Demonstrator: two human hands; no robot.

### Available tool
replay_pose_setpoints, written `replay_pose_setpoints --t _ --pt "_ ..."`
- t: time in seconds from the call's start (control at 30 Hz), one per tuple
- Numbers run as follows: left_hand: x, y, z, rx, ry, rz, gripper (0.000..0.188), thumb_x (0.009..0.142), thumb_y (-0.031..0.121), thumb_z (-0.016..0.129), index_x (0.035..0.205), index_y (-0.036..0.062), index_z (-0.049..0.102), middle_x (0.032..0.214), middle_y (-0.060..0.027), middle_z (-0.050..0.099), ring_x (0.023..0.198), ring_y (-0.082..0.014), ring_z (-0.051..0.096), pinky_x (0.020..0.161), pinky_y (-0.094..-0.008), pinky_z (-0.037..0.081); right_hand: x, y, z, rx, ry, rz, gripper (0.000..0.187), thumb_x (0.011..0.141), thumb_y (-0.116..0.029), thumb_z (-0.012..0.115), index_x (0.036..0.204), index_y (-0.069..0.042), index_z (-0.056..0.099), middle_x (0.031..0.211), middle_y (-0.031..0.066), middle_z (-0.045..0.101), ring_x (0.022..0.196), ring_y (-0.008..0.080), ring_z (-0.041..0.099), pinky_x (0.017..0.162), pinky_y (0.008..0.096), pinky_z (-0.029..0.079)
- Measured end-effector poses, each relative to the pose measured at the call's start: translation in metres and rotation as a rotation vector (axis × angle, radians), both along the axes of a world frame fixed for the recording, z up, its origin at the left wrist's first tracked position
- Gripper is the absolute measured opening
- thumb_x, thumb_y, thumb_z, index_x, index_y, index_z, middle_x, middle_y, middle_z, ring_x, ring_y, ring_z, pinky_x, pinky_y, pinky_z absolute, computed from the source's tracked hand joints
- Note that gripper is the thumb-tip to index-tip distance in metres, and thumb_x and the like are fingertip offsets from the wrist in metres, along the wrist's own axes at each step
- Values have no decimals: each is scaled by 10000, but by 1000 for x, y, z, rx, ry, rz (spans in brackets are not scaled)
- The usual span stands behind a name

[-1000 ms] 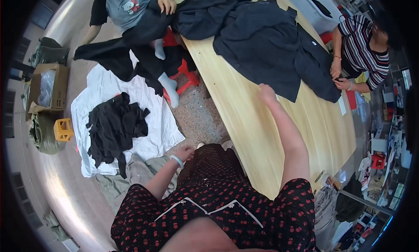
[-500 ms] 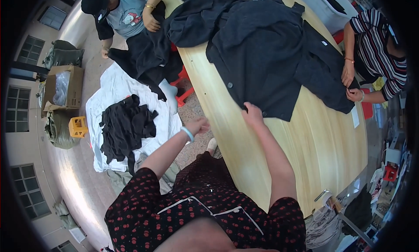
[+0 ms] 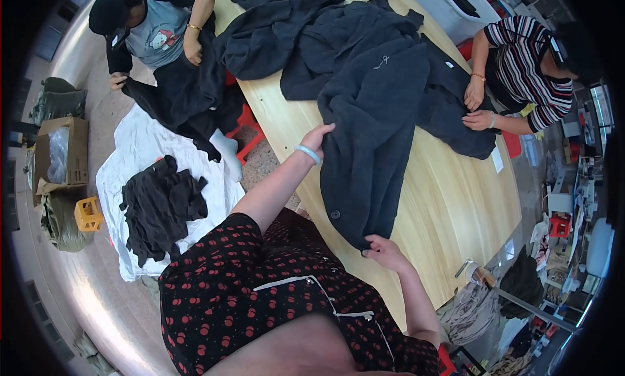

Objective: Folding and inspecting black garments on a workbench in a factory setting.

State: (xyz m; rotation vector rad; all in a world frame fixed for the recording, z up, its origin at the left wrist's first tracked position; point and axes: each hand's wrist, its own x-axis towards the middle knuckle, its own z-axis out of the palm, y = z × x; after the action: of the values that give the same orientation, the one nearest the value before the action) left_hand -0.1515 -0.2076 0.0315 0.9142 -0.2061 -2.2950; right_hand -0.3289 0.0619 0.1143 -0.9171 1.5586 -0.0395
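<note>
A dark button-up jacket (image 3: 374,148) lies on the wooden table in front of me, one part pulled toward me. My right hand (image 3: 388,253) pinches its near lower edge, close to a round dark button (image 3: 335,214). At the jacket's left edge, higher up, my left hand (image 3: 315,141) grips the cloth, its fingertips partly hidden. A loose pale thread (image 3: 382,63) rests on the fabric farther up.
The pale wooden table (image 3: 456,207) bears more dark garments (image 3: 263,44) at its far end. A striped-sleeved co-worker's hands (image 3: 478,119) hold dark cloth at the right. Another person (image 3: 159,34) handles dark cloth at far left. Dark pieces (image 3: 163,207) lie on a white sheet (image 3: 107,181).
My left hand has come from beside the table onto the jacket's left edge. My right hand has drawn the jacket's lower edge toward me. The whole view has shifted slightly.
</note>
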Motion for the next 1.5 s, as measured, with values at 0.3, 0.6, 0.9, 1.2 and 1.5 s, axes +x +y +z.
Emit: replay_pose_setpoints --t 0.3,0.6,0.9,1.2,1.5 --pt "-36 79 73 -955 -427 -289 187 736 -5 589 907 4 513 825 -9 565 752 -67 527 681 -223 449 53 -121 -29 -796 175 -606 439 744 -126 589 1126 17 427 996 117 550 898 177 535 787 273 409" --pt "-55 -13 89 -2031 -954 75 394 645 -19 534 1021 98 538 1184 -221 354 1107 -392 363 900 -391 359 53 -76 91 -836 -123 -423 202 732 -46 543 917 27 511 741 32 539 677 70 468 609 229 402" --pt "-72 -47 163 -2363 -1028 -714 306 632 40 588 930 88 535 984 -106 531 996 -260 492 932 -432 310 18 58 199 -1121 -196 -701 467 451 -188 743 807 52 559 677 96 586 609 206 569 582 284 417" --pt "-155 2 309 -1960 -784 -285 307 722 151 442 979 42 570 910 -234 569 899 -383 518 795 -389 407 -42 107 207 -1279 -313 -1140 520 697 -126 551 1158 57 396 1102 139 498 1026 205 478 916 296 333" --pt "-242 150 416 -1546 -405 -407 145 805 92 391 791 -3 500 759 -81 555 655 -156 522 560 -261 432 -91 156 225 -1560 -461 -1518 277 810 -103 496 1058 22 489 1054 151 547 957 223 546 867 328 432"
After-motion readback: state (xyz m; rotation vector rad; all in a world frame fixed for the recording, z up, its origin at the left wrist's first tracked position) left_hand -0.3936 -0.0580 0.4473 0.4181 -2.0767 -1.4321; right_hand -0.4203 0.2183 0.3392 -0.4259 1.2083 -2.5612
